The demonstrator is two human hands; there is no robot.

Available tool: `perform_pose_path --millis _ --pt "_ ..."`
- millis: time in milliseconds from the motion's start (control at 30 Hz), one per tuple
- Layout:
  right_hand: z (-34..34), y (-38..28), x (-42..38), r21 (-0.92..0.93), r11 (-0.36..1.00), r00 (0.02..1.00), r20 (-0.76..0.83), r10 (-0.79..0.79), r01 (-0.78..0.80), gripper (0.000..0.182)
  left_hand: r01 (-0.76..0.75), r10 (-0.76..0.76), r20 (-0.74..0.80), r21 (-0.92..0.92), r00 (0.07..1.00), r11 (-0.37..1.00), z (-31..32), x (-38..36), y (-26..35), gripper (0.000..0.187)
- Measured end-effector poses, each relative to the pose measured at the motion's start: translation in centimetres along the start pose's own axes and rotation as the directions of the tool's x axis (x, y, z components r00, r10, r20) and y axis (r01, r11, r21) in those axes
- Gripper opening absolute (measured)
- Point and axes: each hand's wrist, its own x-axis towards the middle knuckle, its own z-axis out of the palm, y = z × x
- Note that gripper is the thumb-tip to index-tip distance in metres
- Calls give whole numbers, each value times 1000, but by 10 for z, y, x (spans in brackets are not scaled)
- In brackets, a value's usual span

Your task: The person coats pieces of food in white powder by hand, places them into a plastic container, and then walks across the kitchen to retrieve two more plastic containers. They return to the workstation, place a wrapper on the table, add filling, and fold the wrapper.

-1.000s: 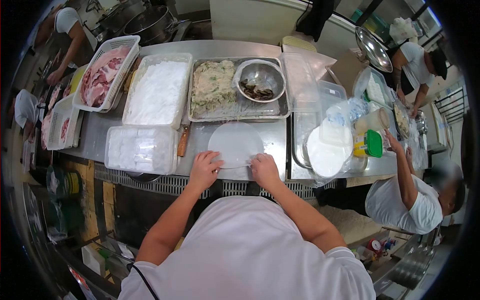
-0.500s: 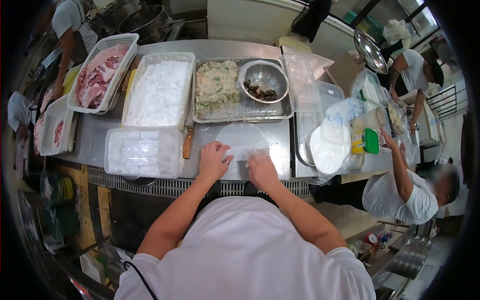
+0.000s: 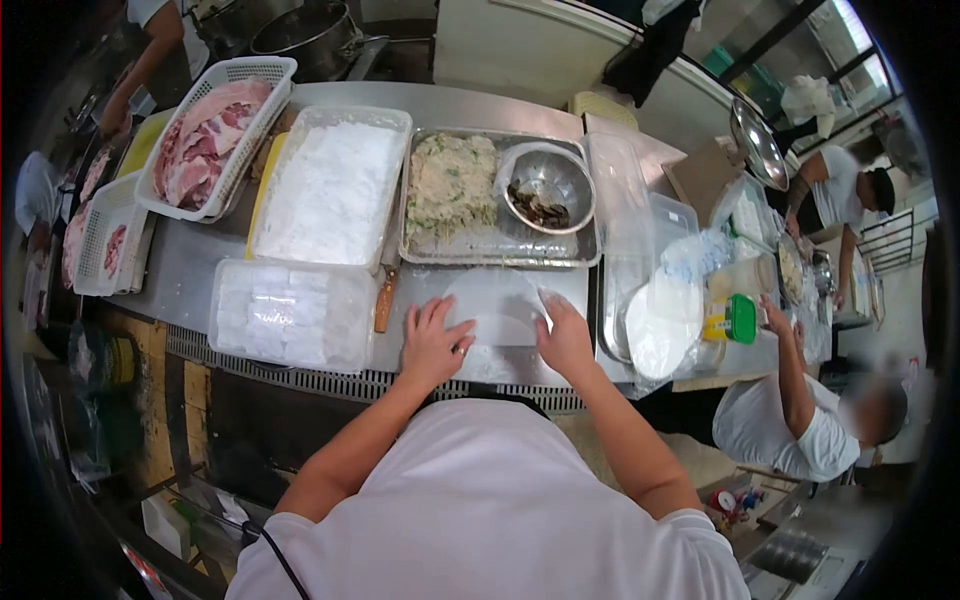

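Both hands rest flat on a thin, round, translucent white wrapper [image 3: 497, 305] spread on the steel counter [image 3: 190, 270] directly in front of the person. The left hand [image 3: 432, 342] lies with fingers spread and palm down on the wrapper's near left edge; the right hand [image 3: 562, 333] presses its near right edge, fingers extended and gripping nothing. The near margin of the sheet looks slightly lifted or doubled, though a fold cannot be confirmed. No filling is visible on the wrapper, so the work appears to be at an early stage: the sheet is laid out and smoothed, while filling and rolling seem still to come. Just beyond the wrapper stands a shallow metal tray [image 3: 560, 250] holding a coarse, pale minced mixture [image 3: 448, 185] flecked with green, and a round steel bowl [image 3: 550, 188] containing a little dark material. To the left, a clear rectangular tub of fine white powder [image 3: 330, 190] and a lidded clear box [image 3: 290, 312]; a wooden-handled tool [image 3: 384, 300] lies between box and wrapper. A white slotted basket [image 3: 255, 110] holds glossy pink raw meat. To the right, a stack of round white sheets [image 3: 655, 325] sits in a clear container, near a green-lidded jar [image 3: 732, 318] and another worker's hand [image 3: 775, 315].
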Motion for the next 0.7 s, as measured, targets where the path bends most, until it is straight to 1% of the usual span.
perform_pose_path --millis 33,100,167,233,333,433,533,633,700 --pt "-20 -30 30 121 993 1000 23 -14 11 45 12 -12 16 13 1000 1000 1 -1 0 31" --pt "-7 -39 83 240 943 972 -92 -216 232 39 0 0 4 20 1000 1000 2 -1 0 32" --pt "3 -57 133 263 937 967 39 -250 232 43 -1 1 -6 24 1000 1000 3 0 3 30" --pt "18 -76 176 248 937 946 151 -287 245 36 -1 2 -16 37 1000 999 2 1 2 27" --pt "44 -105 215 171 942 924 208 -322 289 16 16 -15 -25 29 1000 999 2 2 3 27" --pt "83 -107 223 30 923 865 336 -372 385 15 28 -27 -31 19 999 999 3 2 3 26" --pt "88 -102 211 -31 889 793 467 -391 456 22 26 -26 -33 26 999 999 1 2 3 26" --pt "80 -83 215 37 917 815 445 -371 397 21 31 -31 -33 14 999 999 2 1 2 28" --pt "62 -91 221 43 959 847 460 -268 280 21 31 -30 -41 3 999 1000 1 2 1 27"
